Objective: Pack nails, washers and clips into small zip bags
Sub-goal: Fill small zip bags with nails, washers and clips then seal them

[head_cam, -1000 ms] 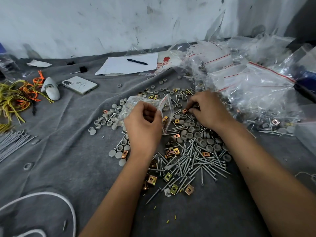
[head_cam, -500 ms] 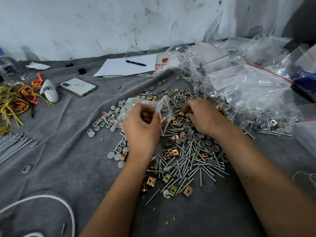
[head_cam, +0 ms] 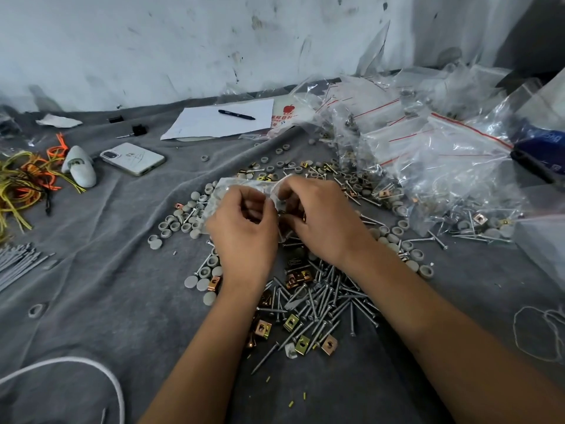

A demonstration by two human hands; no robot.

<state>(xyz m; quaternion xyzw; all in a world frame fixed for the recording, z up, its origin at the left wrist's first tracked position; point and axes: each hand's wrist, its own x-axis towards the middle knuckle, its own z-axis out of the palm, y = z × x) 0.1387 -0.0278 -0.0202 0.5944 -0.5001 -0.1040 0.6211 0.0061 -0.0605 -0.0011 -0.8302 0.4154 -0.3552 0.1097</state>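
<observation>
Both hands meet at the centre of the grey cloth (head_cam: 107, 270), over the heap of hardware. The left hand (head_cam: 244, 234) has its fingers curled round the near edge of a small clear zip bag (head_cam: 226, 191), which lies crumpled beneath and just beyond the knuckles. The right hand (head_cam: 321, 221) touches the left at the bag's mouth, its fingers bent inward and pinching something small and brassy there, probably a clip, though the fingers hide most of it. Loose nails (head_cam: 324, 301) fan out at 6 o'clock from the hands, with brass clips (head_cam: 298, 322) mixed among them. Grey washers (head_cam: 177, 221) spread toward 9 o'clock and also 3 o'clock. A pile of filled zip bags (head_cam: 428, 154) with red seal lines sits at 2 o'clock. At 12 o'clock a pen (head_cam: 237, 114) lies on a sheet of paper (head_cam: 208, 123); a phone (head_cam: 133, 159) rests face down at 10 o'clock.
</observation>
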